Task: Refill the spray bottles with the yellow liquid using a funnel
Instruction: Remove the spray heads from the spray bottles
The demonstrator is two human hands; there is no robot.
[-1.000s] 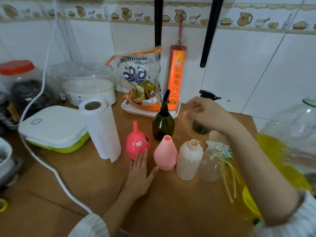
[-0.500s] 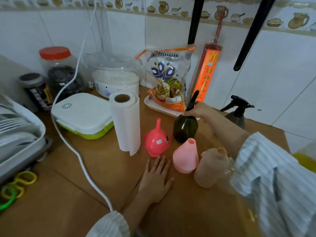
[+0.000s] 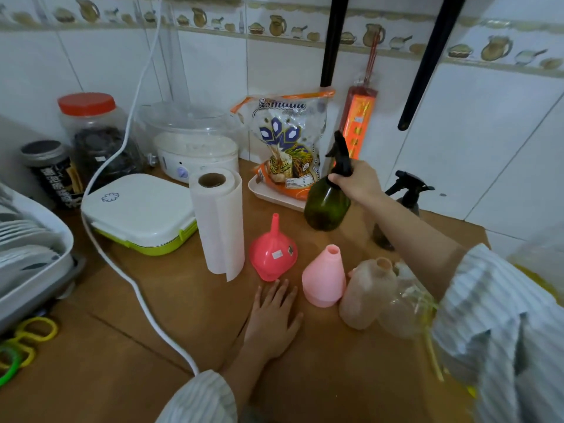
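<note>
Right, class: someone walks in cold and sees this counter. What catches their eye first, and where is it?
Probably the right hand gripping the neck of the green spray bottle at the back of the counter. Next, the red funnel standing mouth-down in the middle beside the paper roll, with the left hand flat on the counter just in front of it.

Tabletop [image 3: 158, 303]: matt brown wood-look surface. Green spray bottle [image 3: 326, 206]: glossy translucent plastic. Funnel [image 3: 272, 254]: smooth, shiny pink plastic. Paper towel roll [image 3: 218, 222]: soft matt paper. Wall tiles [image 3: 476, 132]: glazed, white, glossy.
</note>
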